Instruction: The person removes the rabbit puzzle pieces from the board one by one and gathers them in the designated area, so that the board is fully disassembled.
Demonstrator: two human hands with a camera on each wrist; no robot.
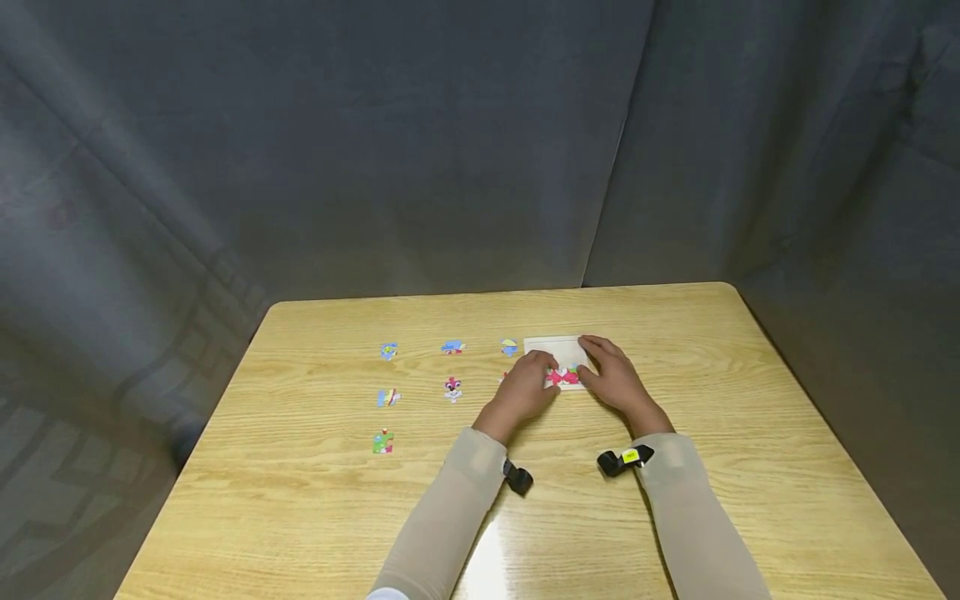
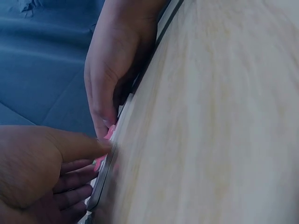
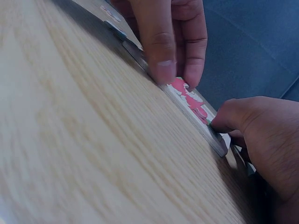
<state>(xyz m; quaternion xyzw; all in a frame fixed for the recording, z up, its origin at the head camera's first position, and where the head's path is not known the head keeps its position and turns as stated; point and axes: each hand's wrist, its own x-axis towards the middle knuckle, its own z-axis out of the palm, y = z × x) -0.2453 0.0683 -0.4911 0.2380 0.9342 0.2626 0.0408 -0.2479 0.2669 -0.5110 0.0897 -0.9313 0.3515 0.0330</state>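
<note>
A shallow pale puzzle tray [image 1: 551,344] lies near the far right of the table, with joined pink and white puzzle pieces [image 1: 564,377] along its near edge. My left hand [image 1: 527,386] is at the tray's near left corner. Its thumb touches the near rim, and its fairly straight fingers reach over the pieces. Around the tray's right side, my right hand [image 1: 617,379] holds on. The right thumb [image 3: 226,116] rests by the end of the pieces while the other fingers go behind the outer edge. The left hand partly hides the tray's left side.
Loose pieces lie left of the tray: a blue one with yellow [image 1: 388,351], a blue and red one [image 1: 453,347], a blue and cream one [image 1: 509,347], a face piece [image 1: 452,389], a striped one [image 1: 388,397] and a green one [image 1: 383,442]. Grey curtains [image 1: 450,167] stand behind the table.
</note>
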